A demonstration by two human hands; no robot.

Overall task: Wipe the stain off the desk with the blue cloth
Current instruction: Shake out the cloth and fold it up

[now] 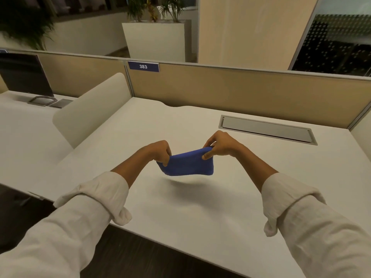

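Observation:
A blue cloth hangs stretched between both hands a little above the white desk, casting a soft shadow below it. My left hand pinches the cloth's left end. My right hand pinches its upper right corner. No stain shows on the desk surface in this view.
A grey cable-tray lid is set into the desk at the back right. Beige partitions run along the back and right. A rounded white divider separates the neighbouring desk, which holds a dark monitor. The desk's front edge runs diagonally below my arms.

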